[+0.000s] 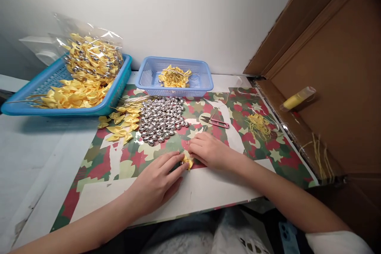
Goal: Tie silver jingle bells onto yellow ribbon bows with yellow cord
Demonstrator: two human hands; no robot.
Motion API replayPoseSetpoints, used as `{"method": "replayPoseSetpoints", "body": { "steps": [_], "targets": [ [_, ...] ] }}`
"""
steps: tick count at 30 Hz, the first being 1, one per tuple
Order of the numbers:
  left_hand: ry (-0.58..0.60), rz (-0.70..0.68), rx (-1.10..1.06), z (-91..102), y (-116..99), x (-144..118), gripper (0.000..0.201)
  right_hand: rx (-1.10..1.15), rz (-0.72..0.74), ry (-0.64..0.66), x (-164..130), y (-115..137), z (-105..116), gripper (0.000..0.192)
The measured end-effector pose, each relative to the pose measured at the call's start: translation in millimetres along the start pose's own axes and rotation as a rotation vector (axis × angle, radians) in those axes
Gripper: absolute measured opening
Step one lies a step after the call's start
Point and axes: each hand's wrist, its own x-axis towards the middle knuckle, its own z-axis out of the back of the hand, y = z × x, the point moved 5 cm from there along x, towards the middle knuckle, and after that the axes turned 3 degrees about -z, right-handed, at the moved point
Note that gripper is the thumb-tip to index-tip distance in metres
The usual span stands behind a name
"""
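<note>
A small yellow ribbon bow [188, 162] lies on the patterned paper near the table's front, pinched between my two hands. My left hand [157, 182] holds it with fingertips from the left. My right hand [208, 151] presses on it from the right, fingers curled. Just behind my hands lies a pile of several silver bells [162, 119]. Loose yellow bows [122, 125] lie to the left of that pile.
A large blue tray [59, 105] with bows and a plastic bag [92, 59] sits far left. A small blue basket [174, 75] stands behind the bells. Thread snips [216, 122], yellow thread scraps [258, 125] and a cardboard box [327, 87] with a thread spool [296, 99] are right.
</note>
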Motion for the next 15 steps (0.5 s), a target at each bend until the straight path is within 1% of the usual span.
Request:
{"method": "replayPoseSetpoints", "body": {
  "steps": [4, 6, 8, 10, 13, 15],
  "targets": [
    [0.009, 0.01, 0.058, -3.2, -4.4, 0.0, 0.035, 0.036, -0.087, 0.116, -1.9, -2.6, -0.2, 0.016],
    [0.022, 0.015, 0.079, -4.0, -5.9, 1.8, 0.037, 0.013, -0.142, 0.146, -1.7, -3.6, 1.8, 0.019],
    [0.025, 0.015, 0.098, -4.0, -7.7, 3.8, 0.037, -0.016, -0.152, 0.136, 0.5, -5.2, 5.2, 0.027],
    [0.013, 0.011, 0.114, -3.4, -9.7, 5.4, 0.035, -0.022, -0.131, 0.095, 4.1, -8.8, 8.4, 0.036],
    [-0.01, 0.023, 0.128, -2.7, -12.0, 6.1, 0.034, 0.039, -0.118, 0.05, 9.6, -19.0, 9.5, 0.045],
    [-0.021, 0.043, 0.131, -2.7, -12.7, 5.6, 0.035, 0.103, -0.11, 0.055, 12.2, -25.1, 7.7, 0.046]
  ]
}}
